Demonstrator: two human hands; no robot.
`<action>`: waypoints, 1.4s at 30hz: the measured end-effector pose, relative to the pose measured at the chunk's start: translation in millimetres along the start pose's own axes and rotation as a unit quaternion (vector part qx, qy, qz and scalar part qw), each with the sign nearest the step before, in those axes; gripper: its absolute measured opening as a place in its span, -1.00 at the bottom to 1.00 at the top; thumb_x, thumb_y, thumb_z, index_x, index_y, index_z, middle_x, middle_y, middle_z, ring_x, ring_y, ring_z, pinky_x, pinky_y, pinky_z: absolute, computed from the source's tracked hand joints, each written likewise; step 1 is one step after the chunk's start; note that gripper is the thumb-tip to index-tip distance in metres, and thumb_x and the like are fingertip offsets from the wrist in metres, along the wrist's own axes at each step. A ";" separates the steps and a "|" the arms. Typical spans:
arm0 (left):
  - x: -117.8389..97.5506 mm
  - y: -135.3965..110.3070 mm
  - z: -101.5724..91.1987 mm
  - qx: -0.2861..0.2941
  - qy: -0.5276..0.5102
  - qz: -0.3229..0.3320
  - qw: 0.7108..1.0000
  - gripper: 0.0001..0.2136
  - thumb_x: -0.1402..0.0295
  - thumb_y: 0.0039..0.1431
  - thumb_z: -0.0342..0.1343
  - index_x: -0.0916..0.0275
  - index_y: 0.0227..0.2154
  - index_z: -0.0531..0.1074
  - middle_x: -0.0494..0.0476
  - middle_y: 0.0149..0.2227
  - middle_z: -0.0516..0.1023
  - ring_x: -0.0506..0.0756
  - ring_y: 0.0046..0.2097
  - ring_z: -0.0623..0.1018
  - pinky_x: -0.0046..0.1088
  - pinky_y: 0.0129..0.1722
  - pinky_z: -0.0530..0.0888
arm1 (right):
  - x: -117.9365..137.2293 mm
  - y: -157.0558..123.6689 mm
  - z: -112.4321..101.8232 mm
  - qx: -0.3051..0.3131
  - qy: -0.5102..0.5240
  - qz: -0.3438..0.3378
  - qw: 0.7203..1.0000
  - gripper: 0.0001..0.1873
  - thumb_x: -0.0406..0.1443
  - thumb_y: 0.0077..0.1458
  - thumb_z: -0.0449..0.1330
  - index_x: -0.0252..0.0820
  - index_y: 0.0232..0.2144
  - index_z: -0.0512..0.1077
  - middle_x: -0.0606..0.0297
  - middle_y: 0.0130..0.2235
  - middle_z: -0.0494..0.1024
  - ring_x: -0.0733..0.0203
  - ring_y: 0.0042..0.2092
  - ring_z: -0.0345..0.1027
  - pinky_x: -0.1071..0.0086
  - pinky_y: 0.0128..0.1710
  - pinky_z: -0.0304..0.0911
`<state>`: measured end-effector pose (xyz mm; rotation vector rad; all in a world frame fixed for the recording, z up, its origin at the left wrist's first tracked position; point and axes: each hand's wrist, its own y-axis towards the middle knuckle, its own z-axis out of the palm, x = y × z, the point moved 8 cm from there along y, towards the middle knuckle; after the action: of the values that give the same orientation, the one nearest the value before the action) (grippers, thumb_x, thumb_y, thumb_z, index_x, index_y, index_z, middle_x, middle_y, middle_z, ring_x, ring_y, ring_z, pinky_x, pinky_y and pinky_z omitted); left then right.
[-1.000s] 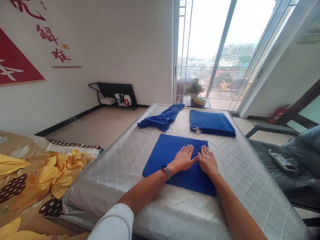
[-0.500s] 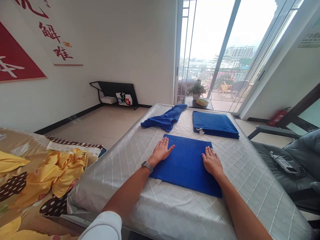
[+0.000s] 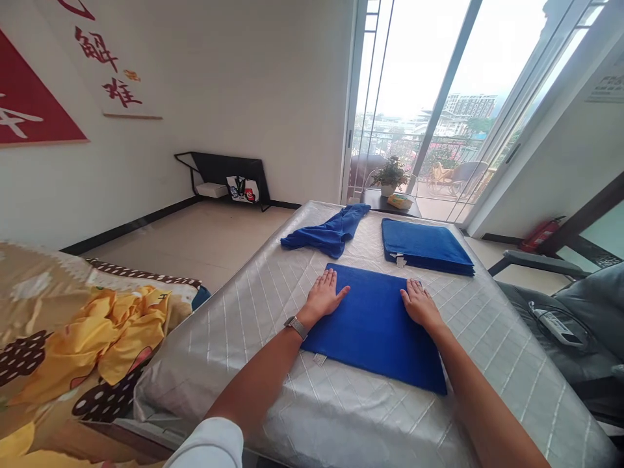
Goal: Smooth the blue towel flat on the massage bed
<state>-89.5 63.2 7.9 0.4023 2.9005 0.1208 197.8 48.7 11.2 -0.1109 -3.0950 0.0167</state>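
Note:
A blue towel (image 3: 373, 331), folded into a flat rectangle, lies on the silver quilted mattress (image 3: 234, 325), its small white tag showing at the near left edge. My left hand (image 3: 324, 296) rests flat on the towel's left edge, fingers stretched forward and thumb apart. On the right edge, toward the far corner, my right hand (image 3: 420, 304) lies flat with its fingers out. Farther back sits a stack of folded blue towels (image 3: 426, 242) with white tags at its near left corner. To the left of that stack is a crumpled blue towel (image 3: 329, 233).
Yellow cloth (image 3: 129, 325) lies on a patterned bedspread at the left. On the right, a dark armchair (image 3: 526, 305) holds a white power strip (image 3: 558, 325). Beyond the mattress stand a small table with a potted plant (image 3: 390, 174) and a sliding glass door.
My right hand has slid forward along the towel's right edge toward the far corner. The left hand stays on the left edge. The view has shifted slightly.

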 end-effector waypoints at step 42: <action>-182.7 55.4 39.0 0.009 -0.044 0.148 0.988 -0.32 -0.01 0.41 -0.51 0.33 0.36 0.08 0.25 0.39 0.11 0.15 0.41 0.06 -0.19 0.39 -0.02 | -2.9 -5.4 5.3 -0.022 0.038 0.010 0.999 -0.34 -0.21 0.35 -0.31 -0.35 0.40 -0.05 0.18 0.44 -0.07 0.13 0.44 -0.27 0.18 0.38 -0.26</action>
<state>105.3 67.8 11.8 0.8195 2.7375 0.1200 200.0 43.1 5.8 -0.1417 -3.0186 -0.0538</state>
